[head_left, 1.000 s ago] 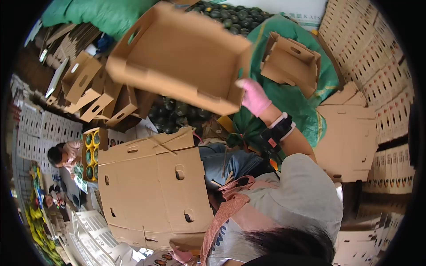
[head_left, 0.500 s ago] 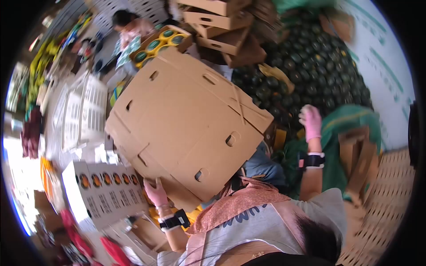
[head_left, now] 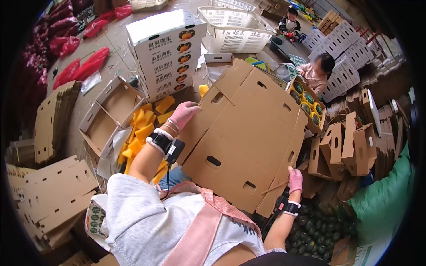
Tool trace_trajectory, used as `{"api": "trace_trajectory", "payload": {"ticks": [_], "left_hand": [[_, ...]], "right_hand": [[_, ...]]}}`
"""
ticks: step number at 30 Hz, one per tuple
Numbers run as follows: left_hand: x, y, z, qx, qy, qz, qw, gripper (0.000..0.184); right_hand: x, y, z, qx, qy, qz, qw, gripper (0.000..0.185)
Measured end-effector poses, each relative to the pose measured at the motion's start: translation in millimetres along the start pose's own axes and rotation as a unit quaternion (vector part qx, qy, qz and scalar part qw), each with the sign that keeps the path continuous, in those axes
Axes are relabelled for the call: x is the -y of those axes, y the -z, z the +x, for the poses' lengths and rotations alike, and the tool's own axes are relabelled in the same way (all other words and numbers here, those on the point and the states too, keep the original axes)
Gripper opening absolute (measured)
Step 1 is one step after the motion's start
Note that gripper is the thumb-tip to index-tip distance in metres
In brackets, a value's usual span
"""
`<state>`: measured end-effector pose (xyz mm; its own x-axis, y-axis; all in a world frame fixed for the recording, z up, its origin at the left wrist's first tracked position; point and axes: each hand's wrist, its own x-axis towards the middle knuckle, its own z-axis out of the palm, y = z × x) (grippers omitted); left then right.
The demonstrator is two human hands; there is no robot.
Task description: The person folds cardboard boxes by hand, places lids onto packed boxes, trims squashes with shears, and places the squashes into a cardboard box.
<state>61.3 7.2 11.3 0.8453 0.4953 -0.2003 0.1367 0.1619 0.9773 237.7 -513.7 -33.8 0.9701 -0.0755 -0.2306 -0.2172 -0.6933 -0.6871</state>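
A large flattened cardboard box (head_left: 248, 128) with oval hand slots lies tilted in front of my body. My left hand (head_left: 184, 114), in a pink glove, is closed at the box's left edge. On the opposite edge, near the lower right corner, my right hand (head_left: 295, 179), also gloved in pink, grips the cardboard; the fingers underneath are hidden. Yellow foam net sleeves (head_left: 141, 126) lie heaped beside my left forearm. Below my right wrist spreads a pile of small dark green pumpkins (head_left: 313, 232).
Printed white cartons (head_left: 165, 55) stand stacked beyond my left hand, near an open cardboard tray (head_left: 113, 104). White plastic crates (head_left: 237, 35) are farther back. A box of sleeved pumpkins (head_left: 306, 99) sits by a seated person (head_left: 315, 73). Brown trays (head_left: 341, 144) pile up at right.
The view has swung to the left. My right hand, previously off the cardboard with fingers curled above the green netting, now holds its right edge. My left hand has moved along the left edge.
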Motion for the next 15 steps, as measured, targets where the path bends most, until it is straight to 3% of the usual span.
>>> {"api": "trace_trajectory", "payload": {"ticks": [2, 5, 6, 8, 10, 11, 13, 15], "left_hand": [[-30.3, -0.2, -11.8, 0.043, 0.007, 0.037, 0.998, 0.034], [-47.3, 10.0, -7.9, 0.097, 0.029, 0.156, 0.983, 0.032], [-47.4, 13.6, -6.9, 0.111, 0.036, 0.204, 0.972, 0.032], [-35.0, 19.0, -0.1, 0.077, 0.050, 0.124, 0.988, 0.032], [-11.5, 19.2, 17.2, 0.030, 0.087, 0.041, 0.995, 0.035], [-1.4, 18.1, 25.8, 0.026, 0.142, 0.035, 0.989, 0.034], [4.9, 13.4, 18.2, 0.046, 0.108, 0.067, 0.991, 0.034], [2.0, 15.6, 10.7, 0.046, 0.080, 0.020, 0.996, 0.033]], "right_hand": [[0.9, 5.7, -15.2, 0.067, -0.009, 0.061, 0.996, 0.054], [47.7, 15.6, -62.0, 0.162, -0.153, 0.143, 0.964, 0.040], [43.2, 15.7, -63.3, 0.186, -0.152, 0.162, 0.957, 0.040], [69.1, 14.6, -84.7, 0.127, -0.169, 0.195, 0.958, 0.038], [29.2, -1.2, -62.4, 0.119, -0.028, 0.298, 0.947, 0.035], [33.0, -4.5, -65.4, 0.072, -0.018, 0.258, 0.963, 0.032], [58.1, -15.1, -76.9, -0.019, 0.009, 0.171, 0.985, 0.026], [69.9, -6.0, -88.5, -0.073, 0.065, 0.251, 0.963, 0.021]]}}
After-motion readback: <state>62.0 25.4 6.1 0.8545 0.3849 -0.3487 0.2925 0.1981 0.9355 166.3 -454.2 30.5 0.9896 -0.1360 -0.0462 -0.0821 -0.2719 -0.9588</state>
